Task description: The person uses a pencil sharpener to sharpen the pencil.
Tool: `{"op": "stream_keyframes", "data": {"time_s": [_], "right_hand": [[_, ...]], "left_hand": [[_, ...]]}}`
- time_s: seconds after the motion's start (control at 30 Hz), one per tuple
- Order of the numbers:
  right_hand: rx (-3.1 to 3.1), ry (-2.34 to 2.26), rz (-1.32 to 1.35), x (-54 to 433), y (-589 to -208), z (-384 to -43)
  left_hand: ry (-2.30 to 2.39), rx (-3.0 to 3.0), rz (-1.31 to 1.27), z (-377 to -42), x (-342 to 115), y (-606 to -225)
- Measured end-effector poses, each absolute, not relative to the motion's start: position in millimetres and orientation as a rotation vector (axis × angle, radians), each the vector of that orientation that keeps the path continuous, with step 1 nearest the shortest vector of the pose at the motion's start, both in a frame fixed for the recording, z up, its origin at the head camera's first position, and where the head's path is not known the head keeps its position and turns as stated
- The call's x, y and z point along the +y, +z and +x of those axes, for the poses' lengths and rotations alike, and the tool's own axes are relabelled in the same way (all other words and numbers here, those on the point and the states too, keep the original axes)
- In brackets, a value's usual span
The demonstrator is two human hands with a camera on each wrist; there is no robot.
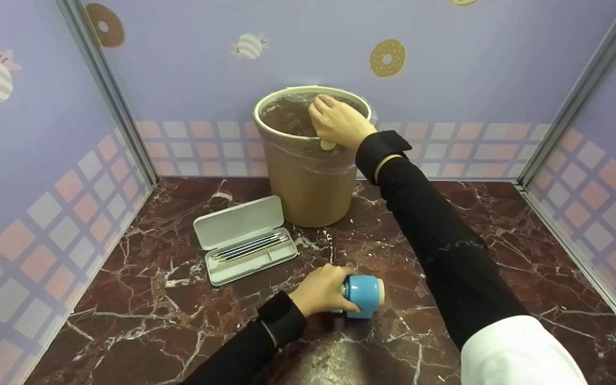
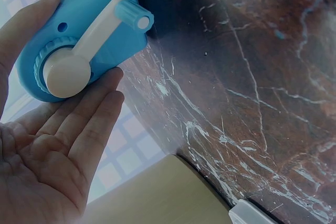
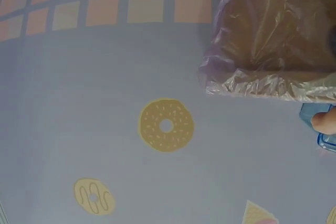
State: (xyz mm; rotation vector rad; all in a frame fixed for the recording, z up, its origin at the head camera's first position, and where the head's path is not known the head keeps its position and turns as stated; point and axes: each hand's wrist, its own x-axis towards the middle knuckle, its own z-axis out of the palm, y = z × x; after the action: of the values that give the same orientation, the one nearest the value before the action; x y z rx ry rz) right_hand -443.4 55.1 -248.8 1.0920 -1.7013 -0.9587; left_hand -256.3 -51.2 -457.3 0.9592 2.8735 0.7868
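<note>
My left hand (image 1: pixel 323 290) grips a blue pencil sharpener (image 1: pixel 362 297) low over the marble-patterned table, thumb on one side and fingers on the other. In the left wrist view the sharpener's white crank (image 2: pixel 100 35) with its blue knob faces the palm. My right hand (image 1: pixel 340 122) is above the rim of a brown bin (image 1: pixel 310 187), fingers bent down over the opening. At the right wrist view's edge, a finger (image 3: pixel 325 123) presses on a blue see-through plastic drawer (image 3: pixel 314 110), mostly out of frame.
A clear bag (image 3: pixel 257 30) lines the bin and folds over its rim. Left of the bin lies an opened pencil case (image 1: pixel 244 270) with several pencils (image 1: pixel 249 247) inside. Patterned walls (image 1: pixel 190 69) stand behind and at both sides of the table.
</note>
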Motion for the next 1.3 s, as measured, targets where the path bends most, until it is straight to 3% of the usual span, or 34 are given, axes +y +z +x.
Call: {"op": "stream_keyframes", "data": {"time_s": [0.93, 1.3], "right_hand": [[-1.744, -0.944, 1.127, 59.7, -253.8, -444.9], [-1.906, -0.661, 1.008, 68.9, -250.0, -445.0]], "left_hand": [[0.792, 2.886, 0.95, -255.9, -50.0, -458.8], [0.77, 2.896, 0.974, -256.4, -51.2, -456.8]]}}
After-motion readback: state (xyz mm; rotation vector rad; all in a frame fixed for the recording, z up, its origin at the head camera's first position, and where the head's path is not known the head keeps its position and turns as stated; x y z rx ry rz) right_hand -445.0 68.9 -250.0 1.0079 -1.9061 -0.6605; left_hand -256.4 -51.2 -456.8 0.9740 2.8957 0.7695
